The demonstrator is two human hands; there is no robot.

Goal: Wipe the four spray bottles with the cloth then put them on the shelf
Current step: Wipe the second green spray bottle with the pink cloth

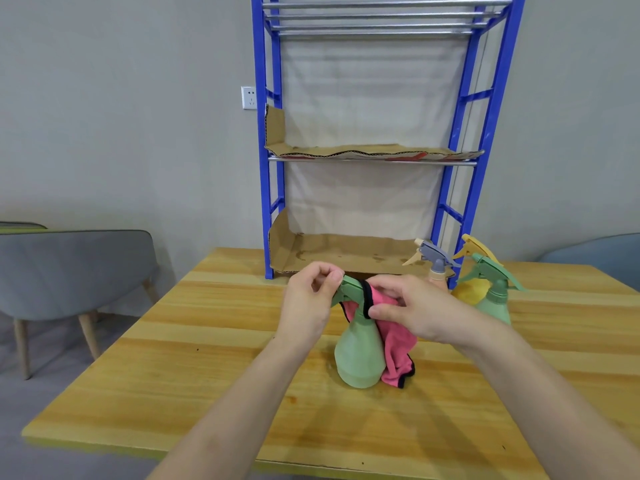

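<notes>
A pale green spray bottle stands upright on the wooden table in front of me. My left hand pinches the nozzle end of its head. My right hand presses a pink cloth with black trim against the head and neck; the cloth hangs down the bottle's right side. Behind to the right stand three more bottles: a peach one with a grey-blue head, a yellow one and another green one. The blue metal shelf rises at the table's back.
Cardboard sheets line the shelf's bottom level and middle level; the top level is bare metal bars. A grey chair stands left of the table, and a blue chair back shows at far right. A wall socket sits left of the shelf.
</notes>
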